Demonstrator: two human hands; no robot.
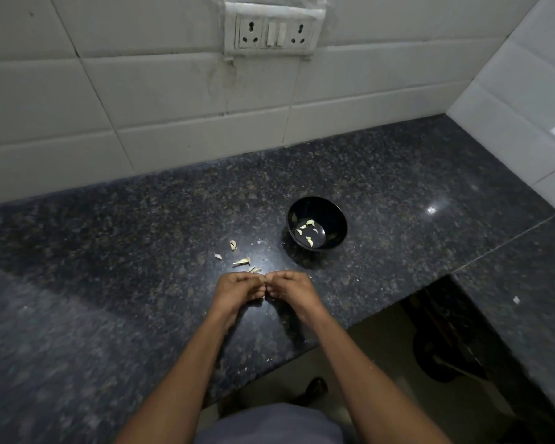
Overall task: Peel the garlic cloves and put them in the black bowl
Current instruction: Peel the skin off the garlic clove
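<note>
Speckled granite counter (398, 174) – tiled wall (141, 107) behind; hands (266, 288) curled together, contents hidden.

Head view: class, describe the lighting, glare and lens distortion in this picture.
Head view: dim, uneven light; glare spots on the counter right of the black bowl and near the garlic skins; the wide lens bends the wall tiles; the left hand and right hand hide whatever they hold.

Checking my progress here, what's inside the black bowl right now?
The black bowl holds a few pale garlic cloves lying loose on its bottom. The near wall hides part of the inside, so any cloves tucked there cannot be seen.
</note>
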